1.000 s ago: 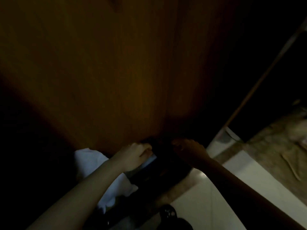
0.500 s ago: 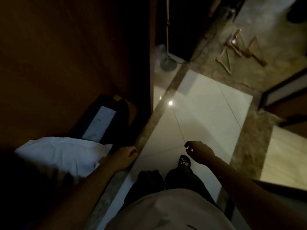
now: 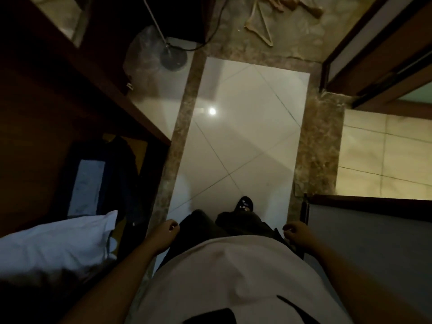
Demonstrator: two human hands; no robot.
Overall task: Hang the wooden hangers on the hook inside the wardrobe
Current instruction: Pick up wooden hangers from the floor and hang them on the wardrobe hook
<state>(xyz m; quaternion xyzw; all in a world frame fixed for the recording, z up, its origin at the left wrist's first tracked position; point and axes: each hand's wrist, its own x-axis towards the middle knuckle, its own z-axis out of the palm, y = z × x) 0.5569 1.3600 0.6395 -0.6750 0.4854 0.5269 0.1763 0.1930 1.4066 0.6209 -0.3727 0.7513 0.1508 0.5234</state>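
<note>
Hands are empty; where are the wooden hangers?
Head view, top right of centre: pale wooden hangers lie on the mottled brown floor, right of the round grey stand base.

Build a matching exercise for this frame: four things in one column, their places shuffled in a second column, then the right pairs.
Things
1. pale wooden hanger
2. white pillow
3. round grey stand base
4. black shoe

Places
A. on the white floor tiles, bottom centre of the view
B. lower left of the view
C. on the brown marbled floor, top of the view
D. upper left of centre

Pairs: 1-C, 2-B, 3-D, 4-A
</note>
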